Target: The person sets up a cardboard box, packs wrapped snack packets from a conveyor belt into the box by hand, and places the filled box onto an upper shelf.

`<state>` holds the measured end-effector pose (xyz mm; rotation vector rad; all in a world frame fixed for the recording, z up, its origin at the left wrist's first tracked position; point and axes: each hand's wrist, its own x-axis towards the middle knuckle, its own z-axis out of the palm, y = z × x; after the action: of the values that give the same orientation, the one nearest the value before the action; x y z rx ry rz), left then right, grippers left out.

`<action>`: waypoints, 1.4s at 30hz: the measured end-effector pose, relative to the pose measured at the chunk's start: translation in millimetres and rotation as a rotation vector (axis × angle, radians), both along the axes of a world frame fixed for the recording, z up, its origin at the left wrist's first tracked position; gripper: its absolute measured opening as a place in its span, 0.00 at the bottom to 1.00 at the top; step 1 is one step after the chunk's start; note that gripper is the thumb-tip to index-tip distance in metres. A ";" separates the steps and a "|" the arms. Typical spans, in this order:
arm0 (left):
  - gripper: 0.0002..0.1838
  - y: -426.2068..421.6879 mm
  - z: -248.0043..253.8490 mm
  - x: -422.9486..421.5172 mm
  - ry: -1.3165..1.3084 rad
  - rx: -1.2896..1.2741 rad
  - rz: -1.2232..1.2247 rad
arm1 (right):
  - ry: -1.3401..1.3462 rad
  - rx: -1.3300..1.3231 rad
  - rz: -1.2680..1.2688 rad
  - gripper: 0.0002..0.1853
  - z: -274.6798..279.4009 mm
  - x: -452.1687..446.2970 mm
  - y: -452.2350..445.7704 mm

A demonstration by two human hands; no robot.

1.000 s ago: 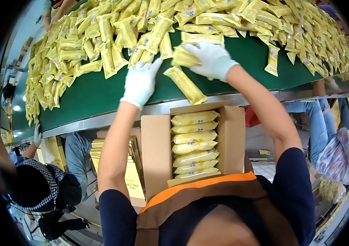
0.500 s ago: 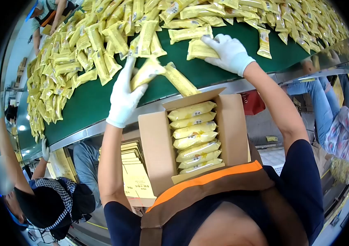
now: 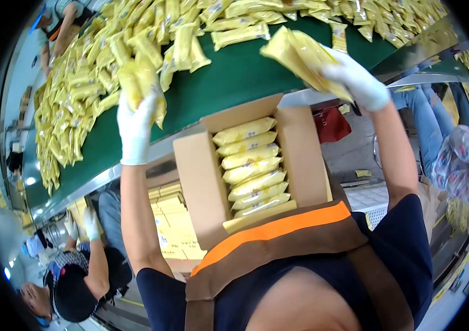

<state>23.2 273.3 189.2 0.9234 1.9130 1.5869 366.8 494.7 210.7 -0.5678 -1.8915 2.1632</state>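
Several yellow packets (image 3: 139,83) are gripped in my left hand (image 3: 135,124), which wears a white glove and is raised over the green belt (image 3: 218,83). On the right, my right hand (image 3: 356,81), also gloved, is closed on yellow packets (image 3: 300,58) fanned above the belt's near edge. Between my forearms an open cardboard box (image 3: 204,187) stands against my apron. Inside it a row of yellow packets (image 3: 252,169) lies stacked front to back.
A large heap of yellow packets (image 3: 74,83) covers the belt's far side and left end. Flat yellow cartons (image 3: 174,223) lie left of the box. A co-worker (image 3: 74,276) is at the lower left, another person (image 3: 61,25) at the upper left. A red bag (image 3: 332,124) hangs at right.
My left hand has moved left and up with packets. My right hand has lifted packets off the belt and moved right. The loose packet behind the box is gone from the belt.
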 end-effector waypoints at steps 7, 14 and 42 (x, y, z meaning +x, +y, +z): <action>0.29 -26.8 79.3 113.9 0.541 -0.038 -0.677 | -0.174 1.338 0.610 0.27 -27.8 -40.2 -168.2; 0.32 -20.3 -13.0 133.0 1.305 -0.426 -0.782 | 0.371 1.412 0.244 0.23 -56.5 -0.6 -179.4; 0.30 -118.9 -135.1 106.0 0.881 -0.265 -0.284 | 0.297 1.922 -0.400 0.15 384.9 -107.6 -38.3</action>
<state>129.2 154.4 54.1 1.8683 2.2997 0.7633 259.1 456.4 595.6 -0.0896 -2.2580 -0.2840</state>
